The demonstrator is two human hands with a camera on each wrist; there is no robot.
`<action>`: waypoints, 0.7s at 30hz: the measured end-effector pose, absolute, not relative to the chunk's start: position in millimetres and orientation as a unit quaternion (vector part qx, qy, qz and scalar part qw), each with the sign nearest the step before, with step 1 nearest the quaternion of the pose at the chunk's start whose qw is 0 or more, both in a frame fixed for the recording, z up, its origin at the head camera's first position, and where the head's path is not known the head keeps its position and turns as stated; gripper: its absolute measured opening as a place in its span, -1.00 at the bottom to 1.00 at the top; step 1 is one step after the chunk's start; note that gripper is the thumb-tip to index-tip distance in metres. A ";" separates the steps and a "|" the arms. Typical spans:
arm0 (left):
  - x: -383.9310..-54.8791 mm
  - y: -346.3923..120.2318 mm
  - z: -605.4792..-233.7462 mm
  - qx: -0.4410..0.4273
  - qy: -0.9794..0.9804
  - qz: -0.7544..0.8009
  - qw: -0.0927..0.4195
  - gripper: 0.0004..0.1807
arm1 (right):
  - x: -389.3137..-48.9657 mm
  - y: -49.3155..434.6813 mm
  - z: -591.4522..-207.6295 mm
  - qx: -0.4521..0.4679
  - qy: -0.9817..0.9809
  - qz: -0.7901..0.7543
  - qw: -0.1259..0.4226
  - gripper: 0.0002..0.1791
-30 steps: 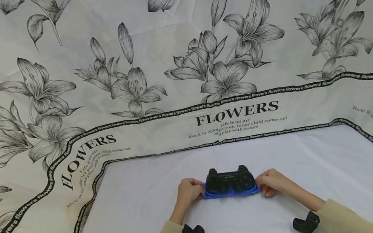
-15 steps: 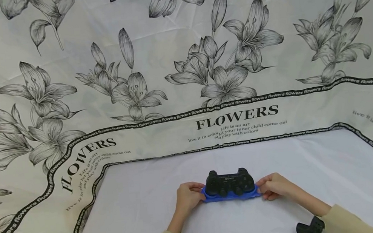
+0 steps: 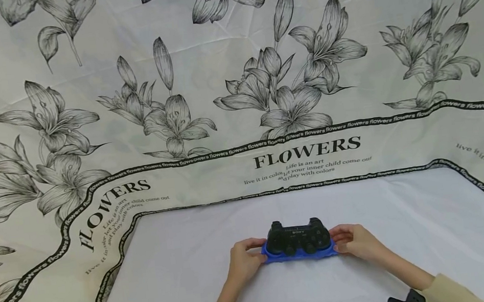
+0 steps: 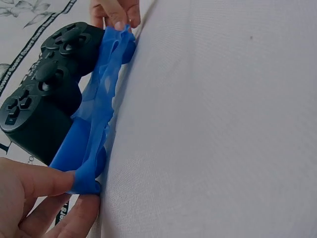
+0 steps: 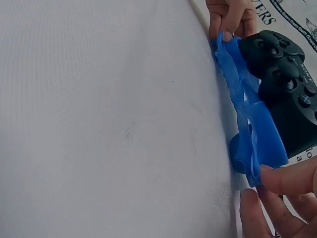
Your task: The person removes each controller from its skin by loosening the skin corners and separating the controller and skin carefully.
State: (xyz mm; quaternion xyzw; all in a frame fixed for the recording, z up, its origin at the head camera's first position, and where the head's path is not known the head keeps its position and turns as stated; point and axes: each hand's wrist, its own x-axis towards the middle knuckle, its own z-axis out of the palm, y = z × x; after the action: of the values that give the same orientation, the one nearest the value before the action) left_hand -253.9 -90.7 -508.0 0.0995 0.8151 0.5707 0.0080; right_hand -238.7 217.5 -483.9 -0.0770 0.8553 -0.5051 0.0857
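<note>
Controller (image 3: 298, 237), black and lettered SONY, takes the middle of the head view, its near side set in or against a pliable blue cover (image 3: 302, 256), over white cloth (image 3: 292, 293). The left hand (image 3: 245, 261) pinches one end of the cover and the right hand (image 3: 358, 243) holds the opposite end, both grips narrow. Beside the khaki sleeves (image 3: 449, 291) sit two black devices (image 3: 406, 301). Behind rises a fabric backdrop (image 3: 199, 77) printed with grey lilies and the word FLOWERS.

From the left wrist, I see the cover's corner caught between thumb and fingers; the controller's two sticks and direction pad show beside the blue, and the right hand is at the far end.

From the right wrist, the thumb presses on the cover's end with the other fingers below it, while the left hand pinches the far end. The cover gapes along its near edge; how deep the controller goes inside I cannot tell.
</note>
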 end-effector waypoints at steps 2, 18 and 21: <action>-253.2 -91.3 -508.2 0.109 0.816 0.568 0.007 -0.64 | -238.2 215.6 -483.6 -0.087 0.864 -0.491 0.064 -0.57; -254.9 -87.7 -503.5 0.147 0.795 0.588 0.014 -0.51 | -236.6 212.7 -486.1 -0.121 0.874 -0.471 0.011 -0.49; -255.3 -86.1 -504.6 0.147 0.804 0.576 -0.008 -0.58 | -236.1 212.9 -485.3 -0.116 0.869 -0.480 0.019 -0.48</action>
State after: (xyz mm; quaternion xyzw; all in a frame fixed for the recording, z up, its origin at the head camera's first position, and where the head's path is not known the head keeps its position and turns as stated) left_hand -255.3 -86.1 -504.6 0.1471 0.8040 0.5761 -0.0084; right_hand -236.1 212.9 -485.3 -0.1157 0.8693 -0.4802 0.0194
